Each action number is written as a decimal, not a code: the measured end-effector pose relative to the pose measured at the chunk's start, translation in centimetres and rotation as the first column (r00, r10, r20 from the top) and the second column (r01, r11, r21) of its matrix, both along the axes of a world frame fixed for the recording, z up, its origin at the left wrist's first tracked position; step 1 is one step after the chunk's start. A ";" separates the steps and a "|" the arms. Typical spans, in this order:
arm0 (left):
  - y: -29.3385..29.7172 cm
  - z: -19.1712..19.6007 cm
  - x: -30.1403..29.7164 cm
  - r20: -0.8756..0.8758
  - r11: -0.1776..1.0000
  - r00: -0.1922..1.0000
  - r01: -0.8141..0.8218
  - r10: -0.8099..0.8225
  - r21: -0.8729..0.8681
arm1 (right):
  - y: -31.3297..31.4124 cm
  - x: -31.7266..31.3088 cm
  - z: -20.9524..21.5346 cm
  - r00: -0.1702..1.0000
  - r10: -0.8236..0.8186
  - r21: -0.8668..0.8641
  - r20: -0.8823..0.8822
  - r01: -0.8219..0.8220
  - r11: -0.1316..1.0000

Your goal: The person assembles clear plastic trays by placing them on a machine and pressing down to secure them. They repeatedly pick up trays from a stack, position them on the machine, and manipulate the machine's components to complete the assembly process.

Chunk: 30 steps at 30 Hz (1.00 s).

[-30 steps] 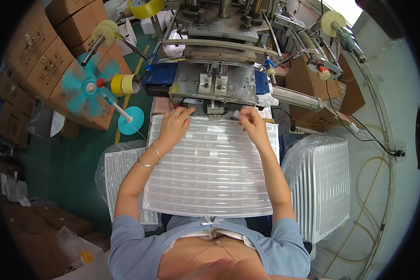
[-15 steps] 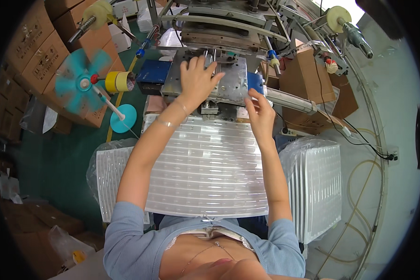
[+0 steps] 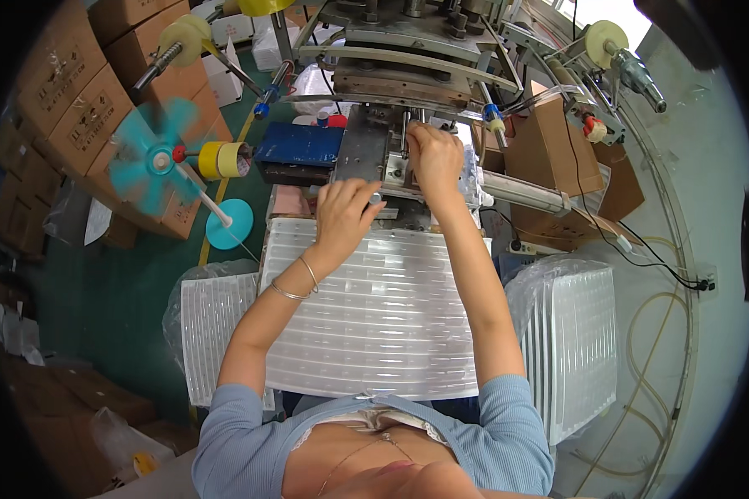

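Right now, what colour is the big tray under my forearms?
The tray is glossy whitish, with rows running across; the head view shows it best.

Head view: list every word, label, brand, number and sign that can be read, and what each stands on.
Stacked brown cartons at left: dark lettering and handling symbols, wording not copied out here.
Yellow tape roll: marks on its core, too small to read.
White ribbed tray at centre: no lettering discernible.
Metal machine plate: none discernible.

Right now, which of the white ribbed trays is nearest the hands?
The middle tray, just below the left hand and right hand in the picture; the left tray and right-side trays flank it, farther away.
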State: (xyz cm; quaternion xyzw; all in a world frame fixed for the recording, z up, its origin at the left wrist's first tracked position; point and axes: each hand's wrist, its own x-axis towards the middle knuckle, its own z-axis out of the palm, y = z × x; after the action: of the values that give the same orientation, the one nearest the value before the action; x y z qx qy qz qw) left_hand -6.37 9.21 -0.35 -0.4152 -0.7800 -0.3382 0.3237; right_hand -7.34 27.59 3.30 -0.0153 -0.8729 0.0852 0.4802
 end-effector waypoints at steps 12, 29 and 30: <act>1.8 -7.9 1.7 0.022 0.905 0.996 0.090 -0.089 -0.415 | 0.3 10.5 -7.8 0.823 0.344 -0.185 0.452 -0.291 0.939; -0.2 -5.3 1.8 0.186 0.965 0.981 0.106 -0.062 -0.240 | 0.6 10.9 -11.6 0.701 0.176 0.196 0.691 -0.417 0.888; 0.1 -4.7 1.7 0.187 0.980 0.981 0.091 -0.057 -0.179 | 0.8 10.8 -11.6 0.699 0.194 0.177 0.688 -0.421 0.889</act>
State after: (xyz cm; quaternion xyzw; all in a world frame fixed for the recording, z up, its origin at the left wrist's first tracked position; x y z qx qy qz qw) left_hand -4.65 9.27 -5.06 -0.4402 -0.8183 -0.3118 0.1982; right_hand 3.51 28.42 -8.32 0.1826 -0.9759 0.0110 0.1190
